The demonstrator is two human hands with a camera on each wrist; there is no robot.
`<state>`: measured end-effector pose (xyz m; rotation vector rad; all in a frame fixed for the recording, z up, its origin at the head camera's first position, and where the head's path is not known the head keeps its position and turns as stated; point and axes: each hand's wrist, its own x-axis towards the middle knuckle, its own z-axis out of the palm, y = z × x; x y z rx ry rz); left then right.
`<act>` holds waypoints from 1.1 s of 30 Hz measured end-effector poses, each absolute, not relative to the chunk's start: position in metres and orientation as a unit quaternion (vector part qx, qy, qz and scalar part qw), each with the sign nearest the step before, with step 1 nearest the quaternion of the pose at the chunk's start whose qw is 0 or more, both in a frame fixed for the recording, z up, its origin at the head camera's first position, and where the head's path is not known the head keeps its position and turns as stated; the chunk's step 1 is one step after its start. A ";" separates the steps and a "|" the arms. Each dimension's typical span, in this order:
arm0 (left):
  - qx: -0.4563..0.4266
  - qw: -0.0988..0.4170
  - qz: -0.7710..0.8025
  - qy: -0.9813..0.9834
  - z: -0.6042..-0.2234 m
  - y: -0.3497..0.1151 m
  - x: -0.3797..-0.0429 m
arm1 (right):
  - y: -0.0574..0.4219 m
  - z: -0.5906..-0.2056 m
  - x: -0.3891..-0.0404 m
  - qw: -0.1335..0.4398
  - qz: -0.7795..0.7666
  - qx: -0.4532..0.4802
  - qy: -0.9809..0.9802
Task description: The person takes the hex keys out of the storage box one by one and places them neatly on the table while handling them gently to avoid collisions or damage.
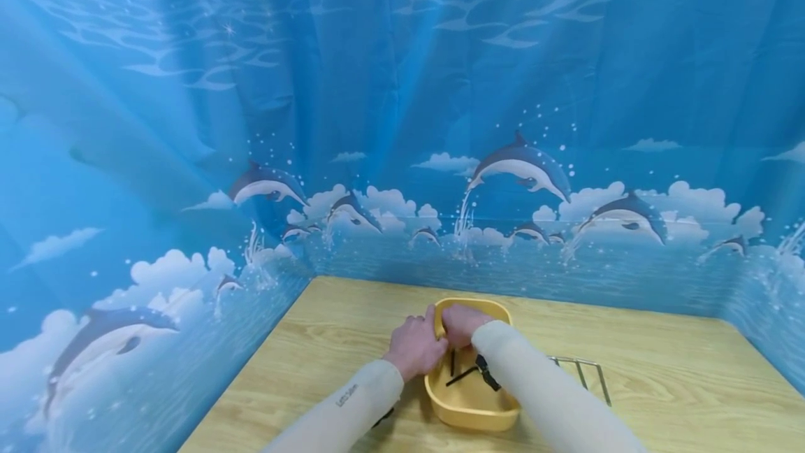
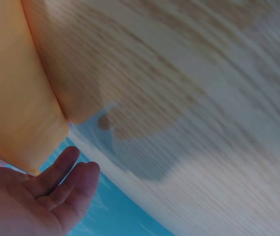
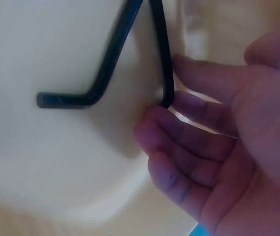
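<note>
A yellow plastic basin [image 1: 468,418] stands on the wooden table. My left hand [image 1: 415,344] grips its left rim, with some fingers outside the wall [image 2: 24,88], as the left wrist view shows. My right hand [image 1: 464,324] reaches down inside the far half of the basin. Two black L-shaped hex keys are in the basin. In the right wrist view, the fingertips of my right hand [image 3: 213,132] pinch one hex key [image 3: 163,54] near its bend. The other hex key [image 3: 105,73] lies beside it on the basin floor, its short leg pointing away from the hand.
A metal wire rack [image 1: 581,369] lies on the table to the right, partly hidden behind my right sleeve [image 1: 547,390]. Blue dolphin-print curtains [image 1: 402,124] hang along the table's [image 1: 352,313] back and sides. A black wrist device [image 1: 487,372] sits at my right cuff.
</note>
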<state>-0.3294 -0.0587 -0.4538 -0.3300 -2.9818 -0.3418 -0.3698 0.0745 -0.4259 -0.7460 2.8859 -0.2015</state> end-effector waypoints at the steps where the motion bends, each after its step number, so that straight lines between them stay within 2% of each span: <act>1: -0.108 0.059 -0.115 -0.986 -0.453 -0.059 -0.329 | 0.074 -0.425 -0.369 0.076 -0.067 -0.250 0.963; 10: -0.108 0.061 -0.121 -0.985 -0.457 -0.059 -0.330 | 0.069 -0.423 -0.364 0.072 -0.059 -0.241 0.966; 20: -0.110 0.061 -0.111 -0.986 -0.457 -0.060 -0.328 | 0.068 -0.428 -0.370 0.101 -0.060 -0.202 0.972; 33: -0.114 0.064 -0.114 -0.985 -0.456 -0.061 -0.329 | 0.078 -0.414 -0.359 0.057 -0.082 -0.219 0.971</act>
